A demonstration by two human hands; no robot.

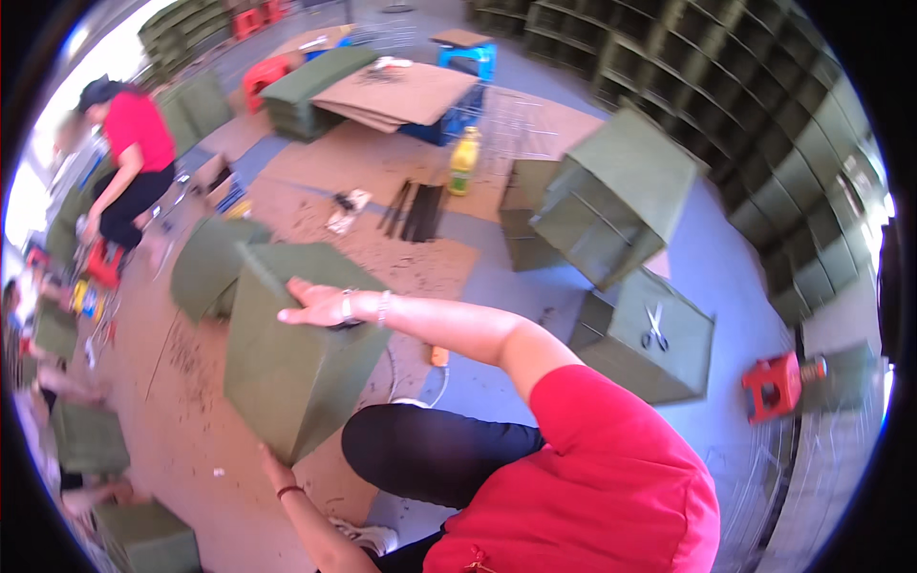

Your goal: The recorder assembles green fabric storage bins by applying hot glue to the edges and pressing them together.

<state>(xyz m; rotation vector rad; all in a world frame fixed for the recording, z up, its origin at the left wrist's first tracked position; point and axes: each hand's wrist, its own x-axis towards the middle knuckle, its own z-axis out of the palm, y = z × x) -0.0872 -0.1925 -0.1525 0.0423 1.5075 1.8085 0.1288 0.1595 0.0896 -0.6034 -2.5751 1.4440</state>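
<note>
A large green box (279, 334) with flat sides is tilted in front of me, held between both hands. Across its upper edge lies my right hand (325, 306), pressed on the side with thumb and fingers apart. My left hand (277, 473) grips the lower corner; most of its fingers are hidden by the box. Just behind it, a rounded green piece (215, 267) rests on the cardboard-covered floor (191, 401). An orange-handled tool (439, 355) with a pale cord lies beyond my right forearm.
Open green boxes (621, 191) stand at the right, with scissors (655, 328) on one. A yellow bottle (464, 160) and black strips (423, 212) are ahead. A red stool (772, 387) is far right. A person in red (138, 129) sits at the left. Stacked green boxes (688, 67) line the back.
</note>
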